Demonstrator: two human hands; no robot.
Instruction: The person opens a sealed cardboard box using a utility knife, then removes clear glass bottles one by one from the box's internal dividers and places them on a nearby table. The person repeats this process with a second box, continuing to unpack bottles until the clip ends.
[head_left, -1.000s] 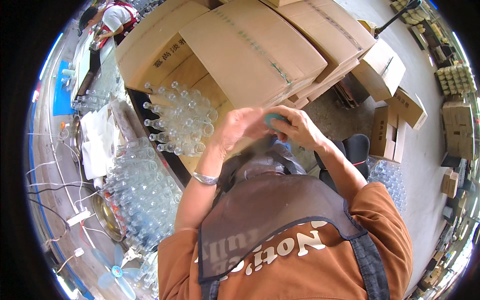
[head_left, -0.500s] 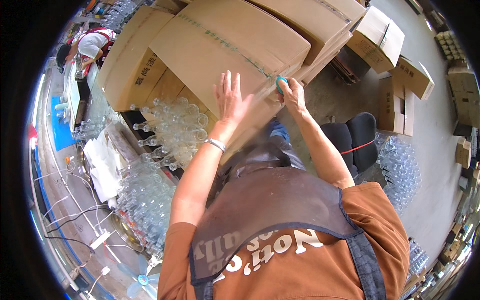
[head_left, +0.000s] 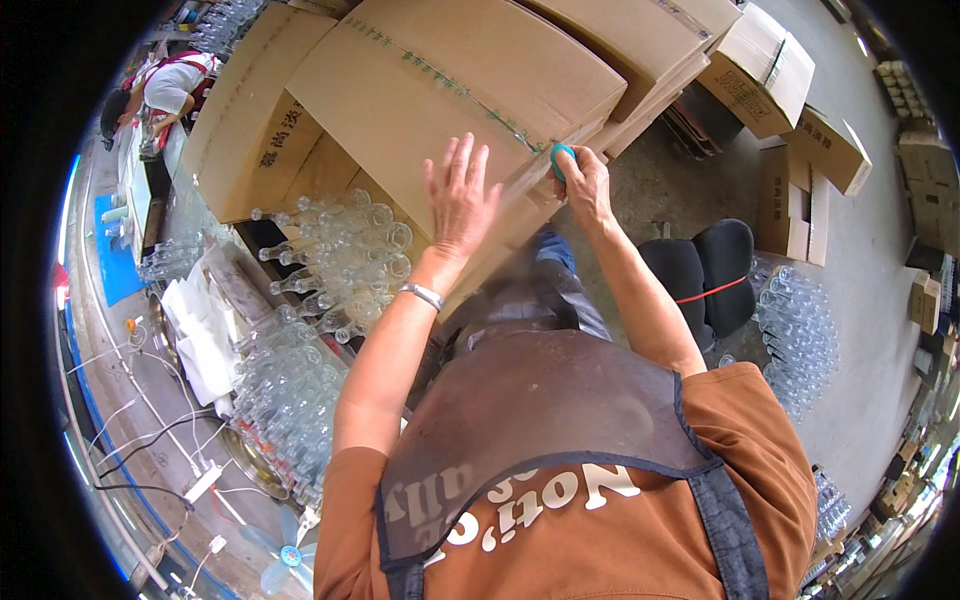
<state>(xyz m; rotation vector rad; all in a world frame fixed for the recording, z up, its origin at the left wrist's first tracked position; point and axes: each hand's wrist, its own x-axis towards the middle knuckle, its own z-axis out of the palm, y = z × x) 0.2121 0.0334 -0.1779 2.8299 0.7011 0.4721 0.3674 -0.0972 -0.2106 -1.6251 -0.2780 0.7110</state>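
Observation:
A large closed cardboard carton (head_left: 440,110) lies before me, with a taped seam (head_left: 455,88) running along its top. Against the carton's near part rests my left hand (head_left: 461,205), fingers stretched out and holding nothing. My right hand (head_left: 588,188) is closed around a small rounded teal tool (head_left: 563,160) at the carton's right edge, where the seam ends. The tool's working end is hidden, so its exact kind does not show.
Clear glass bottles (head_left: 345,245) stand close by on the left, with more glassware (head_left: 285,400) below them. More cartons (head_left: 755,75) are at the upper right. A black padded seat (head_left: 700,280) stands right of me. A co-worker (head_left: 170,90) bends at the far left. A small blue fan (head_left: 290,555) is at lower left.
Both hands keep nearly the same places, the left flat by the carton and the right still on the teal tool. The view has shifted slightly.

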